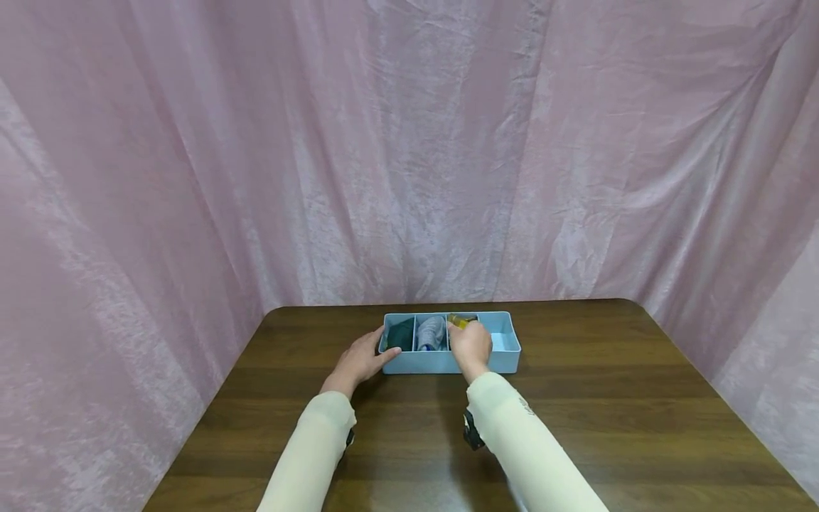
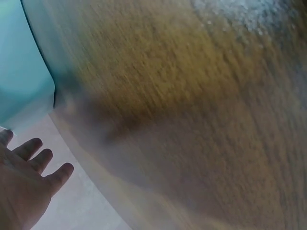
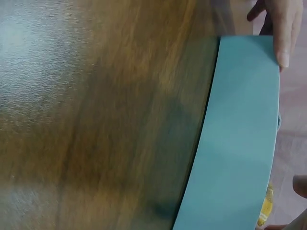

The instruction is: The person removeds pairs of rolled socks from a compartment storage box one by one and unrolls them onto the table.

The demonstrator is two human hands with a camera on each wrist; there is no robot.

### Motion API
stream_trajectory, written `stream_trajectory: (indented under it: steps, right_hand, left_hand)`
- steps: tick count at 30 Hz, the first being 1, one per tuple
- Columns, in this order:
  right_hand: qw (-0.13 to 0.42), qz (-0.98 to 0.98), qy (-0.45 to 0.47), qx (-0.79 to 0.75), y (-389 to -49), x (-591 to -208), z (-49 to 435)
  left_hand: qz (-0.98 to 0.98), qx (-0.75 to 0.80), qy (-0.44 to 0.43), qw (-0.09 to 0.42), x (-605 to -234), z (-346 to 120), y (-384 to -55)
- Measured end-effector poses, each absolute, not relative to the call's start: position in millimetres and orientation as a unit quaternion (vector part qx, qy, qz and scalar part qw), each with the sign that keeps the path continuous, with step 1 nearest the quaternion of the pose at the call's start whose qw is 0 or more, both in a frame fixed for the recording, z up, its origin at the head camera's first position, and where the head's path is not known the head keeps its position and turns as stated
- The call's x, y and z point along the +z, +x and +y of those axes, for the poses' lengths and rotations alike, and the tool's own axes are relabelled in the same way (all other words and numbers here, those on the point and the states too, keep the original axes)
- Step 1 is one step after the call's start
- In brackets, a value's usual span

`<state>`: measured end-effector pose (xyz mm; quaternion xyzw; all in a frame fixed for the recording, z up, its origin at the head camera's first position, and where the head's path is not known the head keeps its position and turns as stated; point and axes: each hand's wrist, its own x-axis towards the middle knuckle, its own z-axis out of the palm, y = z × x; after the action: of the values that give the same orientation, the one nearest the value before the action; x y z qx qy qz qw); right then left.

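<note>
A light blue organizer box (image 1: 422,363) with a row of compartments stands on the table. My left hand (image 1: 360,361) rests at its left end, thumb on the front rim; its fingers look spread in the left wrist view. My right hand (image 1: 472,347) reaches into the third compartment beside a yellow item (image 1: 458,321), which also peeks over the rim in the right wrist view. Whether my fingers grip it is hidden. The left compartment holds a dark green folded cloth (image 1: 400,334). In the second lies a grey, bundled cloth item (image 1: 431,332).
The rightmost compartment (image 1: 504,342) shows its bare floor. Brown wood-grain table (image 1: 608,398) surrounds the box, its back edge just behind. A pink velvety curtain (image 1: 409,156) hangs beyond the table.
</note>
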<state>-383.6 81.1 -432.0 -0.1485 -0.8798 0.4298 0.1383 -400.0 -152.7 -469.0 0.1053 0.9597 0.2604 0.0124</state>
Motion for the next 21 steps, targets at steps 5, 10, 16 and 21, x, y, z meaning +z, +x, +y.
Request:
stream_trajectory:
  steps: [5, 10, 16, 21]
  right_hand:
    - [0.112, -0.896, -0.14, 0.407, -388, -430, 80]
    - [0.099, -0.909, -0.134, 0.382, -393, -428, 79]
    - [0.106, -0.917, -0.121, 0.366, -398, -434, 79]
    - [0.119, -0.93, -0.097, 0.333, -405, -442, 85]
  left_hand:
    - [0.956, 0.276, 0.101, 0.014, -471, -153, -401]
    - [0.954, 0.283, 0.097, 0.013, -474, -153, -401]
    - [0.953, 0.289, 0.093, 0.016, -472, -152, -400]
    - [0.952, 0.288, 0.1, 0.017, -468, -151, -400]
